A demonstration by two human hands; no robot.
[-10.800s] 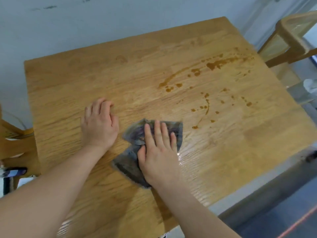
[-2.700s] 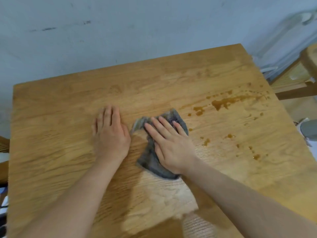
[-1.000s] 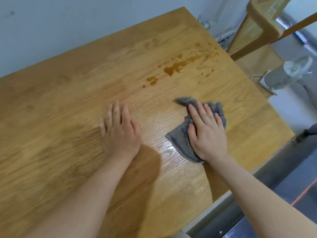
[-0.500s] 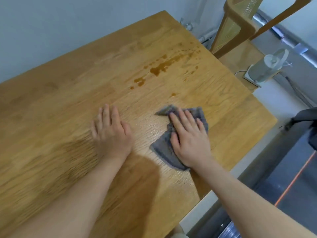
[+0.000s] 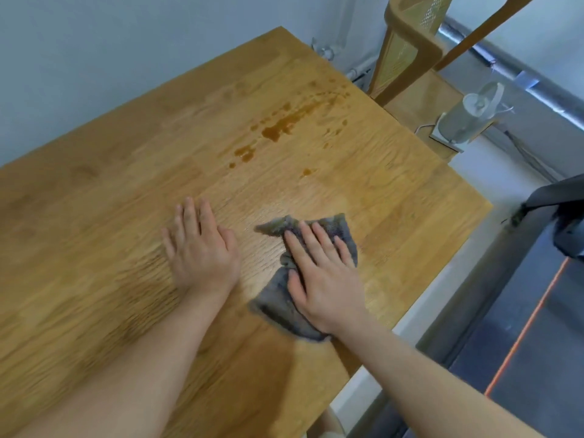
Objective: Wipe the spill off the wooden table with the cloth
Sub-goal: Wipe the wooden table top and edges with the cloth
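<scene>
Left hand, right hand: both flat

The wooden table carries a crumpled grey cloth and, farther back, a brown spill.

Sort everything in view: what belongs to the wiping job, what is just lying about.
Job: cloth, under the right hand; brown spill; wooden table; left hand, flat on the table.
Lying about: wooden chair; pale appliance beside the table; wall pipe.
</scene>
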